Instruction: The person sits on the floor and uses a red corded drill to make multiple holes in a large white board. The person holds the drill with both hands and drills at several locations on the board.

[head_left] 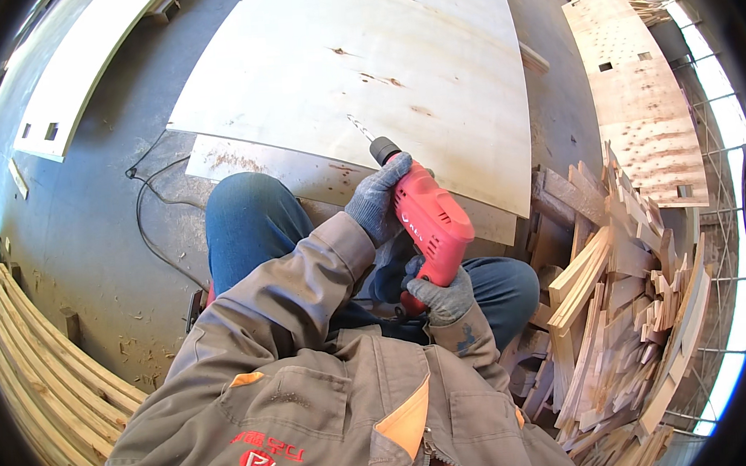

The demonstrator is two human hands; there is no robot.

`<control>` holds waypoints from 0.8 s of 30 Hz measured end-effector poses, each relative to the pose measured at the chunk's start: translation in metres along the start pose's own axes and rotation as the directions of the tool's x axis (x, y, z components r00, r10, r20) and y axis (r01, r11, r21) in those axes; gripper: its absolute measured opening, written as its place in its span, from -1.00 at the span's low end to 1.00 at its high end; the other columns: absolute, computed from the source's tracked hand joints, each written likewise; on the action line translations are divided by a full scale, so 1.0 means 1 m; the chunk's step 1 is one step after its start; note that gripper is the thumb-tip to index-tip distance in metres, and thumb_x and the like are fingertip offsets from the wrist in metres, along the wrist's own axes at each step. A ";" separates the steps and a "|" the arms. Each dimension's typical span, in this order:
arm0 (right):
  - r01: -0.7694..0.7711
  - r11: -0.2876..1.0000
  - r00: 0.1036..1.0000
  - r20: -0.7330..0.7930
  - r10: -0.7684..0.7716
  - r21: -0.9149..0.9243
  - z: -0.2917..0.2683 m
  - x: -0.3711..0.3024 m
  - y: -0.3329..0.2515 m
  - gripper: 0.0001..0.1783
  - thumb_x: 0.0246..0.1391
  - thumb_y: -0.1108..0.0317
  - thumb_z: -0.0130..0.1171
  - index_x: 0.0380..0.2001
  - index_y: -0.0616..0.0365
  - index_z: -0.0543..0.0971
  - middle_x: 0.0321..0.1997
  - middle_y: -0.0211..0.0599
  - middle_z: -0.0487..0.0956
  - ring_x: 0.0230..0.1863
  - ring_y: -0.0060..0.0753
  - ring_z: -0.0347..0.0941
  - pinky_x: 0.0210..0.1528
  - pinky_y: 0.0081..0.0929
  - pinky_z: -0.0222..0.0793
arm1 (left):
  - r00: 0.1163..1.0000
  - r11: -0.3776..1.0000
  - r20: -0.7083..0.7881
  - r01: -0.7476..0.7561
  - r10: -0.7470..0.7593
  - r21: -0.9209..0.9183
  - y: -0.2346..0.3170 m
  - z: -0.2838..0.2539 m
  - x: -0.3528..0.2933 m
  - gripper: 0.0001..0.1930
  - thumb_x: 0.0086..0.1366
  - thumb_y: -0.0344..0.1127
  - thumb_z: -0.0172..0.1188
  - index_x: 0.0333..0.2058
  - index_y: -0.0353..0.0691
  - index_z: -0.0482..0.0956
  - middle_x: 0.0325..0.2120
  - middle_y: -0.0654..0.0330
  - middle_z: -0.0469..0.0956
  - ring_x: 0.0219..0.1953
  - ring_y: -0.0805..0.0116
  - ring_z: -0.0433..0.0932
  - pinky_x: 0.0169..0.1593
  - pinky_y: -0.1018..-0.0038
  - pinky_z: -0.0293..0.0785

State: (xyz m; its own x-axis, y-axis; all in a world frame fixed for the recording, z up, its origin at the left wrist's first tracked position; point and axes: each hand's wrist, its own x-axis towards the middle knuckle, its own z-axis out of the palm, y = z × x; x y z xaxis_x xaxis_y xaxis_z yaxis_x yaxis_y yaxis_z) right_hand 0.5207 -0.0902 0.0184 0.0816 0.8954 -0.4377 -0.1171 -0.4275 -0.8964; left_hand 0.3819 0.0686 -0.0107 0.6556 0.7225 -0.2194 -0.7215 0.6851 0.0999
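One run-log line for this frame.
left hand: gloved, on red power drill behind chuck | right hand: gloved, on handle | bit: over plywood sheet, contact unclear | right side: wood offcuts

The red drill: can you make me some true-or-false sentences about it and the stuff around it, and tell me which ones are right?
1. The drill is held with two hands. True: the left hand is near its front and the right hand is on its handle.
2. The hands have nothing on them. False: they wear grey gloves.
3. There is no bit in the drill. False: a thin bit sticks out of the front.
4. A pile of scrap wood is on the person's right. True.
5. The person's trousers are yellow. False: the trousers are blue.
6. A big pale board lies in front of the person. True.
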 end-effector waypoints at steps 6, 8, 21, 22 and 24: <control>0.017 0.996 1.000 0.000 -0.017 -0.086 -0.003 -0.001 0.003 -0.47 -0.22 0.60 0.42 -0.08 0.28 0.52 -0.19 -0.26 0.59 -0.25 -0.41 0.54 -0.19 -0.43 0.50 | 1.000 1.000 -0.012 -0.001 0.001 -0.005 -0.001 0.000 -0.002 -0.51 0.25 0.02 0.27 -0.07 -0.28 0.47 -0.15 0.01 0.55 -0.08 0.08 0.55 0.10 0.14 0.47; 0.013 0.998 1.000 0.010 -0.012 -0.055 -0.001 -0.002 0.003 -0.46 -0.23 0.57 0.44 -0.08 0.27 0.52 -0.19 -0.28 0.59 -0.26 -0.43 0.53 -0.19 -0.44 0.49 | 1.000 1.000 -0.010 0.009 -0.009 -0.007 -0.002 -0.003 -0.002 -0.50 0.25 0.03 0.26 -0.06 -0.29 0.47 -0.15 0.01 0.56 -0.07 0.08 0.55 0.10 0.14 0.47; 0.283 0.940 0.959 0.034 -0.282 -0.188 0.008 -0.016 -0.025 -0.40 -0.11 0.45 0.45 0.03 0.19 0.45 -0.30 -0.45 0.56 -0.31 -0.61 0.45 -0.18 -0.54 0.45 | 0.981 0.992 0.153 0.119 -0.123 0.036 -0.006 0.027 -0.008 -0.46 0.18 -0.04 0.32 -0.02 -0.31 0.44 -0.09 -0.02 0.54 -0.01 0.03 0.52 0.15 0.10 0.42; 0.312 0.928 0.950 0.041 -0.311 -0.203 0.007 -0.017 -0.026 -0.39 -0.10 0.45 0.45 0.05 0.19 0.45 -0.30 -0.44 0.56 -0.31 -0.61 0.45 -0.17 -0.55 0.45 | 0.976 0.989 0.159 0.141 -0.147 0.053 -0.005 0.022 -0.007 -0.43 0.19 -0.03 0.31 0.02 -0.33 0.42 -0.05 -0.03 0.53 0.03 0.03 0.50 0.17 0.10 0.40; 0.314 0.929 0.948 0.018 -0.316 -0.196 0.001 -0.021 -0.022 -0.40 -0.09 0.44 0.44 0.05 0.19 0.45 -0.28 -0.44 0.56 -0.31 -0.62 0.44 -0.18 -0.56 0.44 | 0.966 0.980 0.170 0.183 -0.194 0.076 -0.008 0.013 -0.002 -0.37 0.21 -0.01 0.28 0.10 -0.37 0.39 0.02 -0.05 0.50 0.11 0.01 0.46 0.21 0.08 0.37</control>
State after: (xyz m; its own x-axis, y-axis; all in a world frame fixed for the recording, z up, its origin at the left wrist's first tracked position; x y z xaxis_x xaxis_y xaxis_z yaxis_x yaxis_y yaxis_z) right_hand 0.5205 -0.0993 0.0474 0.0971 0.9867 -0.1302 0.1103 -0.1407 -0.9839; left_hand 0.3898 0.0627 0.0015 0.8110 0.5812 -0.0664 -0.5703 0.8108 0.1315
